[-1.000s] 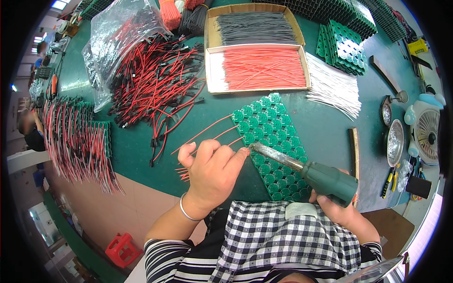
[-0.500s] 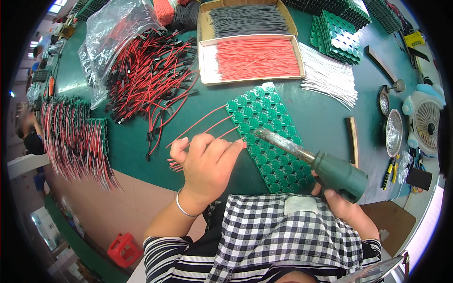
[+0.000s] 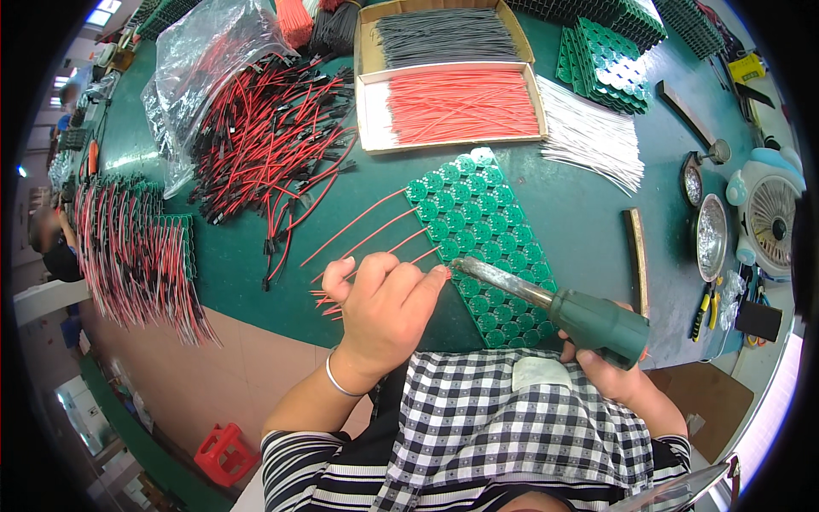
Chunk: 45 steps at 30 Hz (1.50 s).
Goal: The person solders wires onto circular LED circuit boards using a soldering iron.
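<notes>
You are at a green counter (image 3: pixel 589 222) with a smooth surface, above a pale pinkish floor (image 3: pixel 256 375) where a red plastic stool (image 3: pixel 226 455) stands at lower left. Another person (image 3: pixel 60 247) shows at the far left edge. To your right stand a white-and-pale-blue fan (image 3: pixel 770 218) and a shallow metal bowl (image 3: pixel 711 237).

Ahead of you, an open, white-lined cardboard box (image 3: pixel 375 107) holds straight red wires; behind it, touching, an open brown cardboard box (image 3: pixel 367 43) holds black ones. A fan of loose white wires (image 3: pixel 593 136) lies just right of the boxes. A clear plastic bag (image 3: pixel 183 94) lies against a heap of red-and-black cables (image 3: pixel 256 136) on the left.

The green panel of round circuit boards (image 3: pixel 482 235) lies flat and slantwise before you, with thin red wires (image 3: pixel 354 225) running out from its left edge. Your left hand (image 3: pixel 384 303) is at that edge, its grip narrow, pinching a red wire end (image 3: pixel 445 272). Your right hand (image 3: pixel 607 375) has its grip wrapped round a green-handled soldering iron (image 3: pixel 601 328), whose metal tip is right beside your left fingertips; you cannot tell whether it touches the panel.
</notes>
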Motion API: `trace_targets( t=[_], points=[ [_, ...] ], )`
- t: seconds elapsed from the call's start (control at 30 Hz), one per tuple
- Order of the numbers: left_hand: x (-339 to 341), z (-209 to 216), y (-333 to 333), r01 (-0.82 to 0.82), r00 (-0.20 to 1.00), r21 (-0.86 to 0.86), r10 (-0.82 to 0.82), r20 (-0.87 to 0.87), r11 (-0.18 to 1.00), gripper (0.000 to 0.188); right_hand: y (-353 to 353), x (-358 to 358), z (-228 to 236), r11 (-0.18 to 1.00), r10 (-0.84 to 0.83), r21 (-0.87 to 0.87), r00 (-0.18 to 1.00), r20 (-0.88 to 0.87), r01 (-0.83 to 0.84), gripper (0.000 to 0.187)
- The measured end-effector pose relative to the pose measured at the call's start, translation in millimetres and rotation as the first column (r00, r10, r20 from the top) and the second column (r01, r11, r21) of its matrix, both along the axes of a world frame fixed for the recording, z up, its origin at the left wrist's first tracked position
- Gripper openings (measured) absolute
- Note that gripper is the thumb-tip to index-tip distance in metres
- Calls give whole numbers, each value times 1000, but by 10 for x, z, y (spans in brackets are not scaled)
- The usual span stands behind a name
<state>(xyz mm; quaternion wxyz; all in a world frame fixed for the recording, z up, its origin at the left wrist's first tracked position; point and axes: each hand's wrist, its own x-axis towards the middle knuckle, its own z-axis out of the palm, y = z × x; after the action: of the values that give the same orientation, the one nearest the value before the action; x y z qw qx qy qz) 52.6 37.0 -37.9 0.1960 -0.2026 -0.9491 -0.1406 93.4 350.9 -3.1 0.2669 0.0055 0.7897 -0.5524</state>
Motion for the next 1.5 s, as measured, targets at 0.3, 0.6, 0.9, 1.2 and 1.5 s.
trace_targets(
  t=[0.3, 0.6, 0.9, 1.2, 1.5],
  points=[
    [-2, 4, -4, -3, 1000, -7, 3, 5, 1000, 16, -16, -16, -39, 999, 48, 22, 993, -106, -46, 37],
    [-1, -8, 6, 1, 1000, -5, -1, -6, 1000, 16, -128, -26, -39, 962, -164, -250, 965, -206, 110, 46],
    [-19, 3, 13, -4, 996, -7, 4, -85, 1000, 20, -16, 181, -27, 988, -99, -128, 985, -144, 81, 52],
    [210, -53, 84, 25, 1000, 45, -25, -7, 999, 16, -56, 289, -39, 966, -73, -256, 989, -125, 39, 42],
    [173, -95, 109, 7, 999, 62, -5, -32, 998, 13, -18, 362, -86, 987, -69, -151, 992, -102, 53, 44]
  ],
)
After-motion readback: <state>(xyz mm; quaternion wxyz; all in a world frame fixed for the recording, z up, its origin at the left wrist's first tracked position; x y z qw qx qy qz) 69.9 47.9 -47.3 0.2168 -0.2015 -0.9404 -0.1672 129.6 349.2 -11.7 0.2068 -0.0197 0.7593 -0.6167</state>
